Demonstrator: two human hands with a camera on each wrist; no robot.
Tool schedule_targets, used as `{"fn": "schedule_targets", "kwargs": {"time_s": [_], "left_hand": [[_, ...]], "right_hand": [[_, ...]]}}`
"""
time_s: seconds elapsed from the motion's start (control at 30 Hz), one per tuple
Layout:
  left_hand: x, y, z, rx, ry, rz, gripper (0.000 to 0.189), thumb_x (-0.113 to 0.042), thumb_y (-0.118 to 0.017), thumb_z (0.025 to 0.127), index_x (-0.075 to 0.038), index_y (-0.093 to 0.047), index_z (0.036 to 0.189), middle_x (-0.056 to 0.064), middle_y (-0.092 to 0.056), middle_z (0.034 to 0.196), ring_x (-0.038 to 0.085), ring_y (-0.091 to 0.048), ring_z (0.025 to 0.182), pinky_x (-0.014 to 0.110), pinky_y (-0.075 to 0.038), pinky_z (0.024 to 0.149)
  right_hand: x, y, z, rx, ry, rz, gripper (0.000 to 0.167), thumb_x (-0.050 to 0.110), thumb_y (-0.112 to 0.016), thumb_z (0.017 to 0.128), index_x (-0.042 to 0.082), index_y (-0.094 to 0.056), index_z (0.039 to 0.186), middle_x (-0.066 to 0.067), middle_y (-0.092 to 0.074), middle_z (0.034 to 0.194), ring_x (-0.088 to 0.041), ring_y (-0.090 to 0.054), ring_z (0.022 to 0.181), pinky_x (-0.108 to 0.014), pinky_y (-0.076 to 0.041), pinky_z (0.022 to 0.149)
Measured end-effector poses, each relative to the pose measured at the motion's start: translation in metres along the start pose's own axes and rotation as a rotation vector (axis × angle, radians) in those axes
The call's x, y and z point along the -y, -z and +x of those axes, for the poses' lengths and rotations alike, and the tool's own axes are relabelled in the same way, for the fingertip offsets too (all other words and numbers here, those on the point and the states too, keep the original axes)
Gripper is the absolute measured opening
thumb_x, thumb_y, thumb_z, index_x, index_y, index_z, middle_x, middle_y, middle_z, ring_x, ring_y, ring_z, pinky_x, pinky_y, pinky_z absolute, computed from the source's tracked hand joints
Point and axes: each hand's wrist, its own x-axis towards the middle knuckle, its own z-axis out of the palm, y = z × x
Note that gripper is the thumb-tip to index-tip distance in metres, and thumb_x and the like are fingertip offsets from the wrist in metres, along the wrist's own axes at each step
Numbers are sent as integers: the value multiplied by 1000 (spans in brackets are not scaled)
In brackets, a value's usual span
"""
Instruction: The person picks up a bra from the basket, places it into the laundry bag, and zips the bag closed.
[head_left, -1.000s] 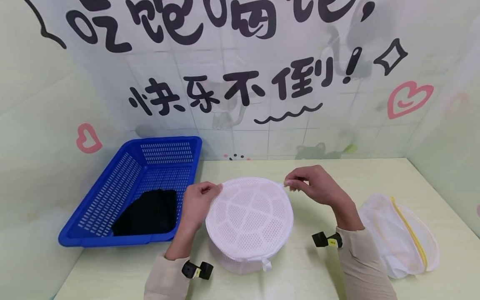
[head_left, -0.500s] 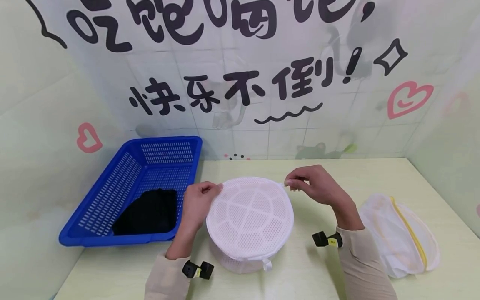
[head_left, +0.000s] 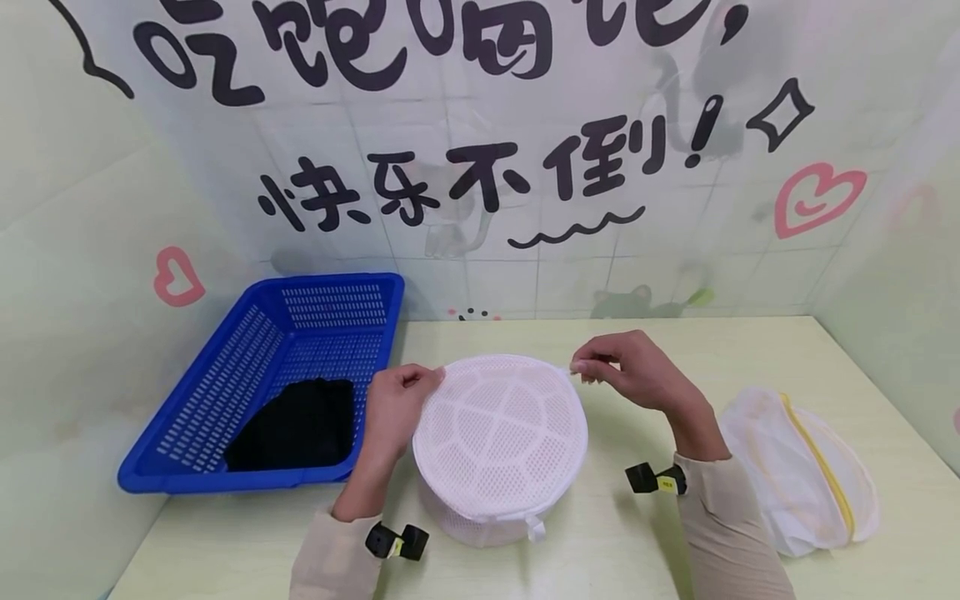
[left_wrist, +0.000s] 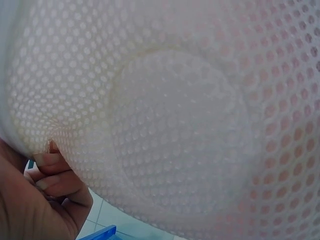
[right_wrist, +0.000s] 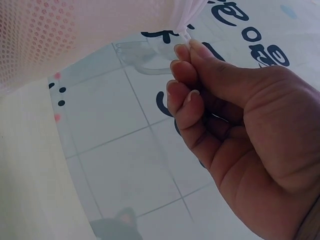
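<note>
A round white mesh laundry bag (head_left: 501,433) stands tilted at the middle of the table, its flat circular top facing the head camera. My left hand (head_left: 397,404) pinches its upper left rim. In the left wrist view the mesh (left_wrist: 180,135) puckers where the fingers of that hand (left_wrist: 55,192) grip it. At the upper right rim my right hand (head_left: 633,367) pinches a small tab or zipper end between thumb and forefinger. The right wrist view shows this hand (right_wrist: 240,115) with the other fingers curled under. A small white loop (head_left: 535,529) hangs at the bag's near edge.
To the left sits a blue plastic basket (head_left: 187,400) with a folded black cloth (head_left: 296,425) inside. A second white mesh bag with a yellow zipper (head_left: 806,475) lies at the right, beside the right sleeve. A printed wall covering (head_left: 480,275) closes off the table's back.
</note>
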Motion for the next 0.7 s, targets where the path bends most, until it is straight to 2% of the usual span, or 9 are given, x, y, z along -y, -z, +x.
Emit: {"fn": "schedule_targets", "kwargs": {"time_s": [0.17, 0.53, 0.7], "left_hand": [[0, 0, -1, -18, 3, 8, 19, -16, -70, 87, 1, -74, 80, 9, -66, 73, 20, -55, 67, 29, -43, 58], [0, -2, -2, -66, -9, 15, 21, -17, -71, 86, 0, -73, 75, 8, -66, 71, 19, -55, 65, 29, -42, 56], [-1, 0, -1, -112, -6, 41, 20, -16, -70, 85, 1, -73, 74, 7, -63, 67, 20, -54, 64, 30, -41, 56]], "right_hand": [[0, 1, 0, 4, 4, 1, 13, 6, -68, 88, 19, -70, 87, 8, -64, 74, -8, -59, 66, -27, -46, 57], [1, 1, 0, 6, 16, 19, 13, 8, -67, 89, 20, -69, 87, 8, -64, 73, -8, -58, 66, -26, -45, 56], [1, 2, -1, 3, 17, 19, 14, 5, -67, 88, 19, -69, 87, 8, -64, 73, -8, -58, 66, -26, -46, 58]]}}
